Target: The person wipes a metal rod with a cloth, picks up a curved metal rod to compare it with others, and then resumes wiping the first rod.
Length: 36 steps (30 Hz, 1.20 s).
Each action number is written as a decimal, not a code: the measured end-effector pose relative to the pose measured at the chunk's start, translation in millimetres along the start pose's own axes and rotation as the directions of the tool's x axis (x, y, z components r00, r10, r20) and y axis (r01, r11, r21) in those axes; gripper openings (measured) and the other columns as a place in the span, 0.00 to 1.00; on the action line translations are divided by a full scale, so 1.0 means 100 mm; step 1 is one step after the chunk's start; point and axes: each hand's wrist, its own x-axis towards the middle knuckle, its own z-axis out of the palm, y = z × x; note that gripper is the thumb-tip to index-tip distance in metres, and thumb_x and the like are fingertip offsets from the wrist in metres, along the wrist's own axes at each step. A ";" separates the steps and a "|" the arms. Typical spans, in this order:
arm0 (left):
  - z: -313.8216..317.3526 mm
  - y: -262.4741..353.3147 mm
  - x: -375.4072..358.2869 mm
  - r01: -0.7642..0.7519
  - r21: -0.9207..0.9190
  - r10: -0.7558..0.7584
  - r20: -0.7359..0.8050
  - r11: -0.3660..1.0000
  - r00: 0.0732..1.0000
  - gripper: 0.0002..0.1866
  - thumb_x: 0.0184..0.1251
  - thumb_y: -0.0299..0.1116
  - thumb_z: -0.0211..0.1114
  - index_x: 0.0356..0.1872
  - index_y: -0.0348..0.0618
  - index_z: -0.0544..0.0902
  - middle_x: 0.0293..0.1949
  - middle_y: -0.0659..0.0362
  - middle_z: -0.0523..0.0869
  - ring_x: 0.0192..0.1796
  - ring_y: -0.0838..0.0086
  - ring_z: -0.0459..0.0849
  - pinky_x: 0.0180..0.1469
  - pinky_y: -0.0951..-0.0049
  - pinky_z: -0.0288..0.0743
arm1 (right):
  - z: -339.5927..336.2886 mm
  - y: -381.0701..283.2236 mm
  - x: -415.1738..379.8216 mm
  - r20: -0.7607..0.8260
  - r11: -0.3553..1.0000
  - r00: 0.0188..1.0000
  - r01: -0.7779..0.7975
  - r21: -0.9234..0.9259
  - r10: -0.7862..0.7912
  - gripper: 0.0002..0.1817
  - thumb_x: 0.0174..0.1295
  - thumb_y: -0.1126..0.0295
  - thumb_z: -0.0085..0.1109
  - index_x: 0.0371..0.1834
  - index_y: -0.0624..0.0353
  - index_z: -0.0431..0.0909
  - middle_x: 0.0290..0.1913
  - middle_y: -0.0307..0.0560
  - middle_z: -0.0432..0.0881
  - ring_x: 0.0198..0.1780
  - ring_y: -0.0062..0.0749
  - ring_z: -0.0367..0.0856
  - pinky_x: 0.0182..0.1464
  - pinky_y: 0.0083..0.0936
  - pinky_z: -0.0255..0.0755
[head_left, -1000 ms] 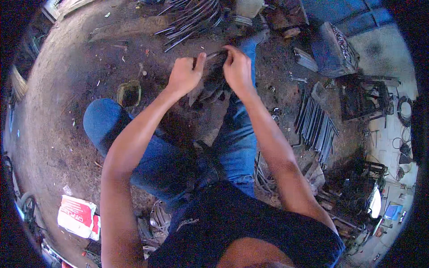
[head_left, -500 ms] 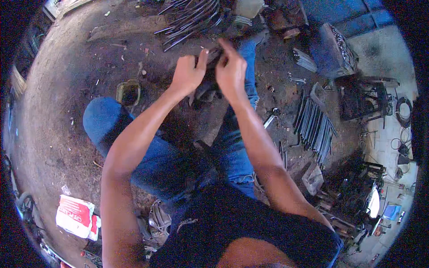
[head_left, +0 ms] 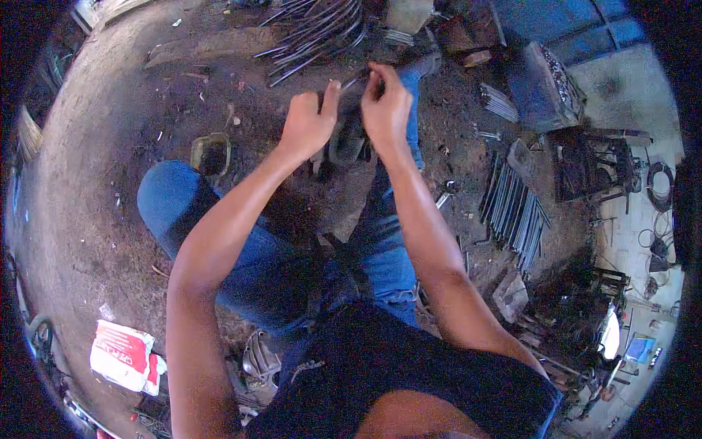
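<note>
Out in front of the body, my left hand (head_left: 310,121) is closed, thumb pointing up, near one end of a thin rod (head_left: 351,83). My right hand (head_left: 386,104) pinches at the rod's other end, fingertips together. What lies inside the fingers is small and dark, and partly hidden. Below and between the hands, a dark metal piece (head_left: 346,146) sits low near the ground, its shape unclear. The legs in blue jeans (head_left: 172,197) are spread on either side of it.
A bundle of bent rods (head_left: 314,36) lies ahead. To the right are a wrench (head_left: 444,193), a pile of straight rods (head_left: 514,212) and a dark metal frame (head_left: 596,164). At left are a small square container (head_left: 211,154) and a red-and-white bag (head_left: 123,355).
My right hand has shifted slightly right, away from my left, and its raised index finger has curled in to the thumb. My left hand has barely moved.
</note>
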 end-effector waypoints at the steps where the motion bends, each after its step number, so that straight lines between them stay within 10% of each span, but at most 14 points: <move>1: -0.02 0.01 -0.01 -0.016 0.003 0.016 -0.008 1.000 1.000 0.30 0.70 0.47 0.53 0.18 0.25 0.76 0.19 0.35 0.75 0.23 0.43 0.78 0.28 0.51 0.66 | 0.03 -0.02 -0.01 0.004 1.000 1.000 -0.001 0.000 0.001 0.15 0.50 0.80 0.58 0.43 0.63 0.78 0.38 0.61 0.82 0.40 0.55 0.82 0.44 0.38 0.75; 6: 0.04 -0.02 -0.05 0.048 0.036 -0.050 0.056 0.998 0.997 0.30 0.70 0.47 0.52 0.18 0.25 0.75 0.18 0.34 0.74 0.23 0.43 0.78 0.27 0.53 0.66 | 0.07 0.23 0.06 0.040 0.975 0.975 -0.219 0.039 0.217 0.14 0.58 0.78 0.55 0.47 0.65 0.73 0.38 0.62 0.81 0.42 0.52 0.83 0.44 0.36 0.74; 12: -0.01 0.08 0.00 -0.012 -0.047 0.011 -0.018 0.999 1.000 0.31 0.71 0.48 0.52 0.18 0.25 0.75 0.16 0.35 0.73 0.21 0.45 0.78 0.26 0.53 0.65 | 0.04 -0.01 -0.06 0.043 0.998 0.999 -0.020 0.063 0.018 0.15 0.55 0.77 0.57 0.46 0.65 0.70 0.36 0.62 0.82 0.39 0.58 0.82 0.42 0.43 0.74; 14: -0.03 0.10 0.02 -0.005 -0.068 0.006 0.011 0.998 1.000 0.30 0.71 0.48 0.52 0.19 0.26 0.76 0.18 0.36 0.75 0.21 0.45 0.77 0.27 0.53 0.65 | 0.10 0.48 0.12 -0.037 0.983 0.983 -0.180 0.033 0.181 0.07 0.59 0.72 0.59 0.36 0.64 0.78 0.31 0.51 0.82 0.31 0.39 0.80 0.36 0.29 0.72; 18: 0.03 -0.32 0.18 -0.037 -0.030 0.035 -0.063 0.999 0.997 0.25 0.70 0.51 0.54 0.26 0.35 0.78 0.19 0.60 0.76 0.20 0.75 0.70 0.25 0.68 0.63 | -0.03 0.62 0.26 0.095 0.680 0.786 -0.582 0.445 0.611 0.05 0.58 0.73 0.57 0.37 0.58 0.80 0.33 0.41 0.81 0.29 0.35 0.78 0.35 0.27 0.71; 20: -0.05 -0.22 0.21 0.149 -0.373 -0.129 0.080 0.916 0.988 0.22 0.70 0.51 0.54 0.29 0.40 0.79 0.21 0.64 0.76 0.20 0.81 0.68 0.24 0.74 0.61 | -0.13 0.59 0.27 0.193 0.432 0.616 -0.710 0.557 0.763 0.06 0.58 0.74 0.56 0.37 0.57 0.80 0.34 0.39 0.80 0.29 0.32 0.77 0.34 0.26 0.70; 23: -0.16 -0.10 0.22 0.036 -0.317 -0.010 0.084 0.948 0.996 0.19 0.72 0.48 0.54 0.29 0.43 0.79 0.19 0.67 0.73 0.20 0.85 0.66 0.23 0.79 0.59 | -0.13 0.63 0.26 0.213 0.343 0.656 -0.610 0.714 0.724 0.09 0.55 0.77 0.58 0.39 0.60 0.80 0.36 0.40 0.80 0.33 0.30 0.78 0.38 0.26 0.72; 26: -0.16 -0.11 0.25 -0.085 -0.303 0.097 0.026 0.949 0.995 0.20 0.71 0.45 0.54 0.27 0.37 0.78 0.17 0.62 0.73 0.21 0.81 0.66 0.25 0.73 0.61 | -0.03 0.29 0.25 0.060 0.567 0.780 -0.503 0.652 0.623 0.08 0.53 0.78 0.61 0.37 0.63 0.80 0.37 0.44 0.81 0.40 0.30 0.77 0.49 0.28 0.70; 30: -0.13 -0.19 0.24 -0.321 -0.007 0.319 -0.080 0.947 0.944 0.21 0.70 0.42 0.55 0.27 0.29 0.76 0.18 0.48 0.74 0.22 0.73 0.68 0.29 0.65 0.65 | 0.09 -0.25 0.20 -0.025 0.972 0.986 0.165 0.167 -0.163 0.08 0.51 0.79 0.60 0.35 0.63 0.83 0.37 0.54 0.81 0.41 0.44 0.80 0.46 0.31 0.73; 36: -0.20 -0.10 0.18 -0.121 -0.028 0.120 -0.026 0.992 0.992 0.18 0.70 0.40 0.55 0.28 0.33 0.78 0.18 0.49 0.76 0.21 0.66 0.71 0.29 0.61 0.63 | 0.30 0.13 0.41 -0.009 0.985 0.996 0.089 0.146 -0.088 0.07 0.49 0.81 0.59 0.32 0.62 0.83 0.29 0.54 0.79 0.37 0.48 0.79 0.43 0.35 0.74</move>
